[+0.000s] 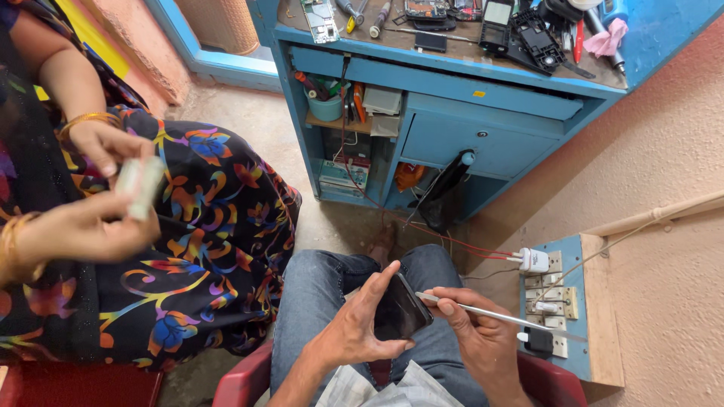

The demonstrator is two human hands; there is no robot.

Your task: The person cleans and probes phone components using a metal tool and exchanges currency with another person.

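The left hand [354, 328] is wrapping closed around a dark, flat rectangular phone [402, 307], holding it tilted above the lap in blue jeans [317, 290]. The right hand [475, 332] is pinching a thin silver metal tool [483, 311], its tip touching the phone's right edge. A person in a floral dress [204, 218] is sitting just beside on the left, with the blue wooden workbench [452, 98] ahead across a strip of open floor.

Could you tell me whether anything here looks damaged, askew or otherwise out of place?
Yes. Red wires trail loose from the blue bench across the floor to a white charger on the wall switchboard. Bare circuit boards lie on the benchtop. The left hand holds a phone; the right hand holds tweezers.
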